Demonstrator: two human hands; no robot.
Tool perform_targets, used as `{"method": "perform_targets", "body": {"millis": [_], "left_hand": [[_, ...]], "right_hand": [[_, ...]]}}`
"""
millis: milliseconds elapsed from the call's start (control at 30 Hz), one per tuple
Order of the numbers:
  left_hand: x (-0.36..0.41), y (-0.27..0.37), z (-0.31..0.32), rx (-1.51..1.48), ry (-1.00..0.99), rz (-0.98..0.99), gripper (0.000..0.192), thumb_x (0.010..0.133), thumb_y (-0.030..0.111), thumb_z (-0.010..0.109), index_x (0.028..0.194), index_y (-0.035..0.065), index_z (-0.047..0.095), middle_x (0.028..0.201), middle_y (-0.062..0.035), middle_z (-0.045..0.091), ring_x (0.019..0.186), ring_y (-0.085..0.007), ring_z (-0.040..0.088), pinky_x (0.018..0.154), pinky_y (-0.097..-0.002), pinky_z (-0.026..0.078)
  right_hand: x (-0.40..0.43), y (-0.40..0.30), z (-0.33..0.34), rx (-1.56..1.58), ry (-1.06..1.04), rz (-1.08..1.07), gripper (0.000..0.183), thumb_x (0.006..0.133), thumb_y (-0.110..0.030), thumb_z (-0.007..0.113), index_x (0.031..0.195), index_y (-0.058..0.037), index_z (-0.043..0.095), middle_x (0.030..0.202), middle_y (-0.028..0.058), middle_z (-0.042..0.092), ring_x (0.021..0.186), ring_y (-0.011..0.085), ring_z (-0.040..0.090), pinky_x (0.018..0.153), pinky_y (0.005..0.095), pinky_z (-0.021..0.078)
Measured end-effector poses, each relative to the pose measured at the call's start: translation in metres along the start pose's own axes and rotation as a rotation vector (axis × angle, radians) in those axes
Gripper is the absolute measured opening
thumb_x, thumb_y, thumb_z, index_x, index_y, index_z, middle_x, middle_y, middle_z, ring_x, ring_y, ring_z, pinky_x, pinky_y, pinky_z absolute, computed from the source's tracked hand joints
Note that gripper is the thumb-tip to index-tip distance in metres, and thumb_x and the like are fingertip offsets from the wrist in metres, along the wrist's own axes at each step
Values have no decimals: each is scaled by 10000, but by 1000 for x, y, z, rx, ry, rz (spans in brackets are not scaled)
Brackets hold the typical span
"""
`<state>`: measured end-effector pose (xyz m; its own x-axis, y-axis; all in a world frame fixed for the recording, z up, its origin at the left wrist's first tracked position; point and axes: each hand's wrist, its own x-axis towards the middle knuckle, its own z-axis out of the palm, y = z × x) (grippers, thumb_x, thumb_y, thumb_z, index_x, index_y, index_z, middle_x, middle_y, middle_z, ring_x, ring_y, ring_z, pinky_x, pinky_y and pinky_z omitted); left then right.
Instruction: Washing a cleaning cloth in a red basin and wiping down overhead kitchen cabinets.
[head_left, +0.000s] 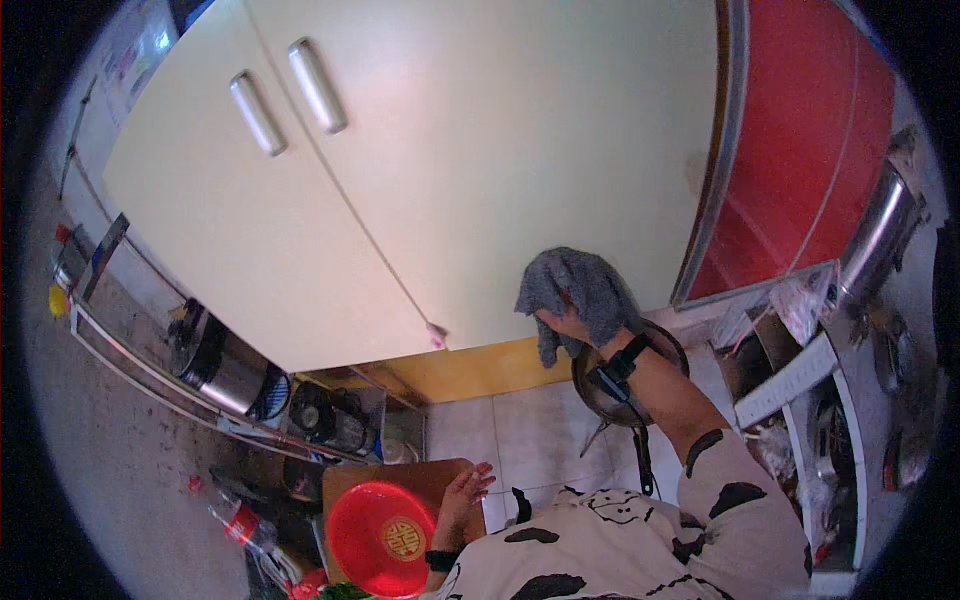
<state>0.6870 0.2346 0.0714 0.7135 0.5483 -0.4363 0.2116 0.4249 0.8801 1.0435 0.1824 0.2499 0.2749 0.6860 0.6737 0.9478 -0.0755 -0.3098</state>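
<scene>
My right hand (566, 324) holds a grey cloth (581, 281), which drapes over the fingers against the lower part of a cream cabinet door (480, 187). A dark strap circles that wrist. Lower down, my left hand (471, 484) hangs with its fingers apart and nothing in it. It is beside a red plastic basin (379, 536) that bears a gold emblem. Two silver handles (319, 86) are fixed near the seam between the cabinet doors. Beneath my right forearm, partly covered by it, is a frying pan (611, 401) with a black handle.
A metal rack (150, 371) with a steel cooker (232, 382) and other appliances runs along the left. The basin rests on a brown board or stool top (352, 474). At right stand a red panel (802, 142) and a white shelf (787, 382) with plastic bags. Pale tiles (525, 435) lie below.
</scene>
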Motion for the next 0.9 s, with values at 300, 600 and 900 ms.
{"method": "perform_targets", "body": {"millis": [300, 600, 900], "left_hand": [[-14, -28, -14, -74, 113, -51, 416, 926, 347, 454, 1242, 76, 480, 1250, -71, 516, 1075, -189, 540, 855, -310, 407], [-5, -19, -27, -116, 45, 40, 412, 931, 329, 444, 1243, 62, 475, 1240, -64, 527, 1070, -187, 544, 860, -311, 401], [-5, 14, -16, 16, 2, 18, 443, 924, 358, 457, 1262, 72, 462, 1259, -65, 512, 1107, -186, 520, 877, -340, 389]], "right_hand": [[107, -96, 76, 747, -75, -354, 293, 875, -137, 471, 1148, -34, 496, 1105, 109, 555, 1058, 199, 497, 924, 369, 385], [61, -94, 29, 853, -625, 40, 188, 831, -64, 497, 999, -16, 566, 995, 130, 610, 937, 247, 585, 853, 343, 438], [80, -117, 22, 325, -597, -59, 354, 844, -261, 511, 1154, -92, 538, 1150, 173, 526, 1111, 298, 471, 976, 412, 349]]}}
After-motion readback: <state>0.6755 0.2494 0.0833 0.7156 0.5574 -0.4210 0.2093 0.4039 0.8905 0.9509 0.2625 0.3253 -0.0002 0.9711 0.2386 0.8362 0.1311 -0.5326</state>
